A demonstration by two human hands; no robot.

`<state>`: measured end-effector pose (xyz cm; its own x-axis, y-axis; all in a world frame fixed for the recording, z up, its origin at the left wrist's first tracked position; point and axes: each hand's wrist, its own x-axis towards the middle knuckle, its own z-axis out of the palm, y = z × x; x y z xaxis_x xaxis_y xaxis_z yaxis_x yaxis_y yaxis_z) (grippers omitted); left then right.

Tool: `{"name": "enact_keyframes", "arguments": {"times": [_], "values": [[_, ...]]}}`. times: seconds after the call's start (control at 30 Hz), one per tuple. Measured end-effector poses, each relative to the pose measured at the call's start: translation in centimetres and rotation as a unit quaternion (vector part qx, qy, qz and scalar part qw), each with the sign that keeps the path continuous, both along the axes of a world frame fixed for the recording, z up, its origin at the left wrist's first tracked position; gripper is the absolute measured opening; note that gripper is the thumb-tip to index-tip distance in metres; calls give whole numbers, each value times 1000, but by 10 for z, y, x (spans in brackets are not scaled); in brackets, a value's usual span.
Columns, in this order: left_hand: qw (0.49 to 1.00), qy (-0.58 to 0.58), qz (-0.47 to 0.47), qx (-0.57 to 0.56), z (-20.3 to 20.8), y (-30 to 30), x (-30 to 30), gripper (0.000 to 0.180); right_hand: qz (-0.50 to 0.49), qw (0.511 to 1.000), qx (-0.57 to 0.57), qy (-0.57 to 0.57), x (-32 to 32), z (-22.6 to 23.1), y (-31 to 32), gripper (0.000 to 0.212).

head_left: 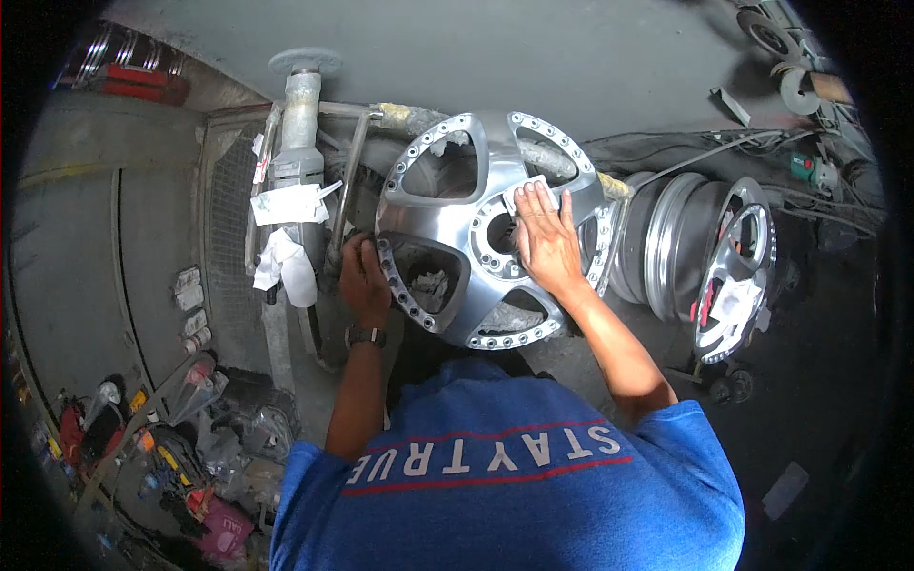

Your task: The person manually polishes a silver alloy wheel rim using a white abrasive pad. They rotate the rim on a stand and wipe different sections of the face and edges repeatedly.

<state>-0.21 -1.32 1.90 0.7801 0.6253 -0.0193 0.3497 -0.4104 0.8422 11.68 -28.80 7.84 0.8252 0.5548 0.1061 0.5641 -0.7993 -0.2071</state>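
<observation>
A silver five-spoke wheel face (447, 214) with bolt holes round its rim lies in front of me, its polished surface facing up. My right hand (549, 243) presses a white paper-like sheet (529, 187) flat against a spoke beside the round centre hole. Its fingers lie nearly straight over the sheet and cover most of it. At the wheel's left edge, my left hand (366, 284) curls its fingers round the rim; the fingertips are partly hidden. A dark watch (366, 335) sits on the left wrist.
A grey machine column (299, 171) with white papers and cloth (286, 268) on it stands left. Wheel barrels (671, 243) and another spoked wheel face (735, 271) stand right. Bags and tools (190, 457) clutter the lower left. Cables and a green power tool (809, 169) are far right.
</observation>
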Motion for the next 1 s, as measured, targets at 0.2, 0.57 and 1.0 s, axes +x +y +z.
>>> {"name": "enact_keyframes", "arguments": {"times": [0.2, 0.57, 1.0], "values": [[1000, 11, -4, -17, -1, 0, 0, 37, 30, 998, 46, 0, 16, -1, 22, 50], [999, 29, -2, -14, -7, 4, -1, 37, 19, 998, 54, -9, 4, -2, 31, 49], [1000, 5, 4, -10, 0, -1, 1, 36, -2, 999, 47, -26, 2, -3, 37, 46]]}}
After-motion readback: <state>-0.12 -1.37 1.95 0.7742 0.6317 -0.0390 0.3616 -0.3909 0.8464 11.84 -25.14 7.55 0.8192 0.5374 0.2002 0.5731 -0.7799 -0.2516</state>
